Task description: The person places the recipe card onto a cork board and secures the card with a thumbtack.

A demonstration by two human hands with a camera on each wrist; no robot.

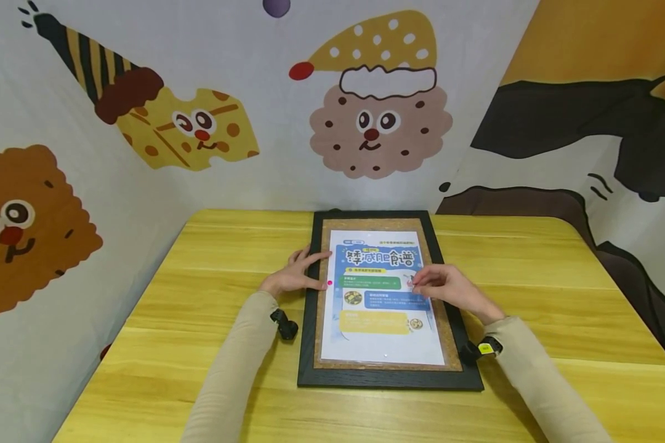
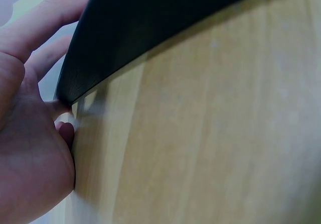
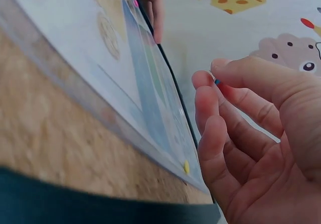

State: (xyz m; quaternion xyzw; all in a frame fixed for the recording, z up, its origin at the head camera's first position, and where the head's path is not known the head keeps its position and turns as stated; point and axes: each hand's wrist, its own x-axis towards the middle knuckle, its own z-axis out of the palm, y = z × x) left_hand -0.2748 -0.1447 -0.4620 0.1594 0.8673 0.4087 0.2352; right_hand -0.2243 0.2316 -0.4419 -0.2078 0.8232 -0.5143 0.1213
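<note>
A printed sheet (image 1: pixel 385 344) in a clear cover lies on a black-framed cork board (image 1: pixel 451 344). My left hand (image 1: pixel 290 275) rests across the board's left side with fingers spread, the thumb tip close to a pink pushpin (image 1: pixel 329 283) at the sheet's left edge. Over the sheet's right edge, my right hand (image 1: pixel 449 289) pinches a tiny blue object (image 3: pixel 216 82) between thumb and fingertips. It looks like a pushpin, though the fingers hide most of it. In the right wrist view a yellow pushpin (image 3: pixel 186 166) stands at the sheet's edge.
The board lies on a yellow wood-grain table (image 1: pixel 199 369), its far end near the back edge. Behind stands a white cloth backdrop (image 1: pixel 277 154) with cartoon prints. A dark band with a small black device (image 1: pixel 286 326) is on the left wrist, and a similar one (image 1: pixel 484 348) on the right.
</note>
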